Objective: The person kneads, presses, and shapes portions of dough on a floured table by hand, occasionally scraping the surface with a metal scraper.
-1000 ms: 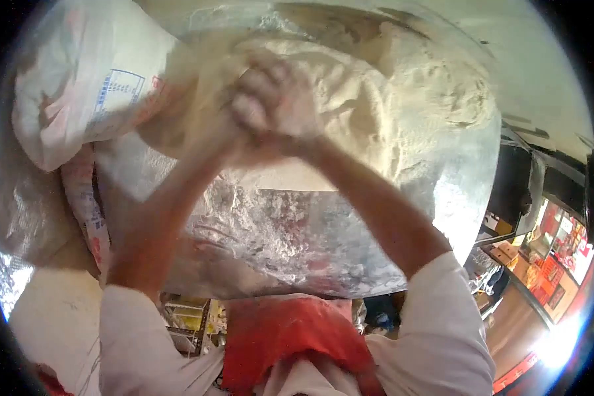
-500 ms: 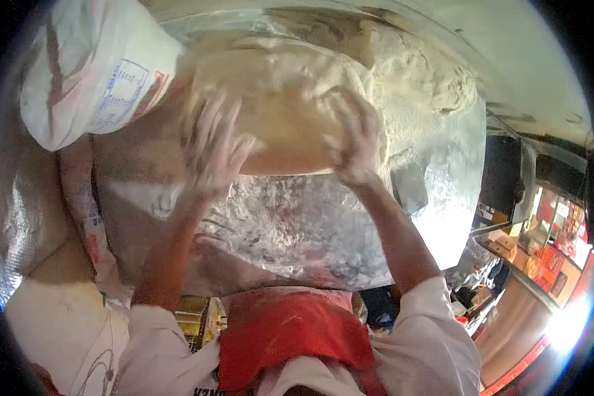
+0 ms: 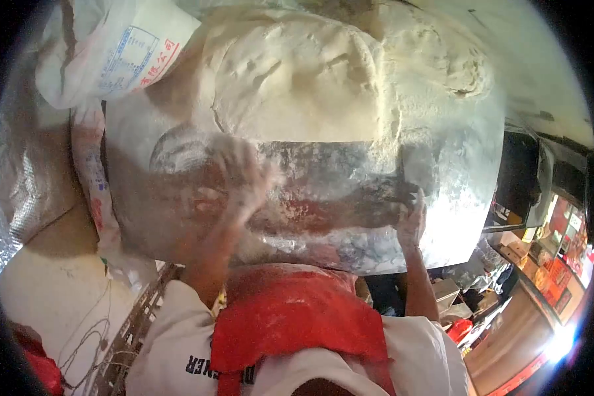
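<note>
A broad slab of pale dough (image 3: 297, 86) lies on the floured metal worktop (image 3: 350, 247), its near edge cut straight. My left hand (image 3: 244, 175), smeared by motion, hovers over the bare metal just in front of the dough. Its thumb stands apart from the fingers, and nothing shows in it. Over to the right, my right hand (image 3: 412, 221) has its fingers closed at the near end of a flat, dark rectangular dough scraper (image 3: 417, 164). The scraper lies beside the dough's right corner; part of my grip on it is hidden.
A white printed flour sack (image 3: 122, 56) stands at the back left. Loose flour (image 3: 435, 56) is heaped at the back right, reaching along the dough's side. Silvery wrapping (image 3: 30, 178) hangs at the left. Shelves and boxes (image 3: 515, 247) are beyond the right edge.
Both hands have come off the dough towards me. The left is now over the worktop; the right has moved to the scraper. The view has shifted slightly, showing the whole dough.
</note>
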Available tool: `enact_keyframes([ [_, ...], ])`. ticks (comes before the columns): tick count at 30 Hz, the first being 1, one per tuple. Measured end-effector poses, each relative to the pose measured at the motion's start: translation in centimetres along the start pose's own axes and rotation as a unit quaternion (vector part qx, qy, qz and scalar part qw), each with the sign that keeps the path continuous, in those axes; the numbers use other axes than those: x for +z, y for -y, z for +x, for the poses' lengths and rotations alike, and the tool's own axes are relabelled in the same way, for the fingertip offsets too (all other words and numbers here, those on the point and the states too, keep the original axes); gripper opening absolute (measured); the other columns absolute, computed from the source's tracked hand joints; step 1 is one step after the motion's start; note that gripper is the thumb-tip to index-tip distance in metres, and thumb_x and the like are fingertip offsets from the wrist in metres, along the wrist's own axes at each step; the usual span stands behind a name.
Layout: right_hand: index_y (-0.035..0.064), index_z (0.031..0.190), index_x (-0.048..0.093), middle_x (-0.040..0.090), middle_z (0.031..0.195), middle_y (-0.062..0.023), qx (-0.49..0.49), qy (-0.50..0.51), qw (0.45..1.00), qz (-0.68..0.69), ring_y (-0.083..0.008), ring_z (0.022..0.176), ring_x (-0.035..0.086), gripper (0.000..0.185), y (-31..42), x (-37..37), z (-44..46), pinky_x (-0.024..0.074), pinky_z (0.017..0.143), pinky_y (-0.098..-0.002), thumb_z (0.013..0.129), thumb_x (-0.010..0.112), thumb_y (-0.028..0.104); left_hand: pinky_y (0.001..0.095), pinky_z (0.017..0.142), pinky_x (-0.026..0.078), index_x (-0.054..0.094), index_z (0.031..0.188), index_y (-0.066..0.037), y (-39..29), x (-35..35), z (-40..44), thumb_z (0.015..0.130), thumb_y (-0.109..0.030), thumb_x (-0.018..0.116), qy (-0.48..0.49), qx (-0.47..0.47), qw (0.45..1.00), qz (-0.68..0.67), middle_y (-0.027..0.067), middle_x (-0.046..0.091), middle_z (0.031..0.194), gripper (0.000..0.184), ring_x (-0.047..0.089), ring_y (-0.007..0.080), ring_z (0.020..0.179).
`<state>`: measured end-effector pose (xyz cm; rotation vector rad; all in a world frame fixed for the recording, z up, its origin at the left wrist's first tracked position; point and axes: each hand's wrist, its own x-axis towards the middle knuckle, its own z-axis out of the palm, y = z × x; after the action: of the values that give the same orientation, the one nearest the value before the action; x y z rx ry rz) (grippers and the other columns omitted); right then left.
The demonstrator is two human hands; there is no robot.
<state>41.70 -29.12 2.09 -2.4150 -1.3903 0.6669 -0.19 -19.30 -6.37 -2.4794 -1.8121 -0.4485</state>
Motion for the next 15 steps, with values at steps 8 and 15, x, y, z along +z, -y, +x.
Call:
enact_keyframes([
  [8,-0.0025,0.140,0.045,0.062,0.116,-0.0209,-0.041,0.010,0.986,0.163,-0.0266,0.101,0.062,0.052,4.8,0.5,-8.5,0.0494,0.087,-0.0378,0.089,0.054,0.005,0.0520,0.122,0.016,0.027,0.157,-0.011,-0.7,-6.0,-7.8,0.092,-0.046,0.065,0.036,-0.068,0.976,-0.204,0.0172,0.026,0.160,0.082,0.018,0.0392,0.149],
  [15,0.0014,0.121,0.057,0.052,0.068,0.0022,0.195,0.186,0.878,0.396,-0.0070,0.054,0.047,0.036,4.0,-0.4,-8.5,0.0375,0.045,-0.0268,0.095,0.065,0.026,0.0625,0.118,0.014,0.036,0.153,-0.013,-3.2,-9.1,-10.0,0.085,-0.074,0.052,0.187,0.106,0.977,-0.017,0.0173,0.026,0.160,0.093,0.022,0.0383,0.148],
])
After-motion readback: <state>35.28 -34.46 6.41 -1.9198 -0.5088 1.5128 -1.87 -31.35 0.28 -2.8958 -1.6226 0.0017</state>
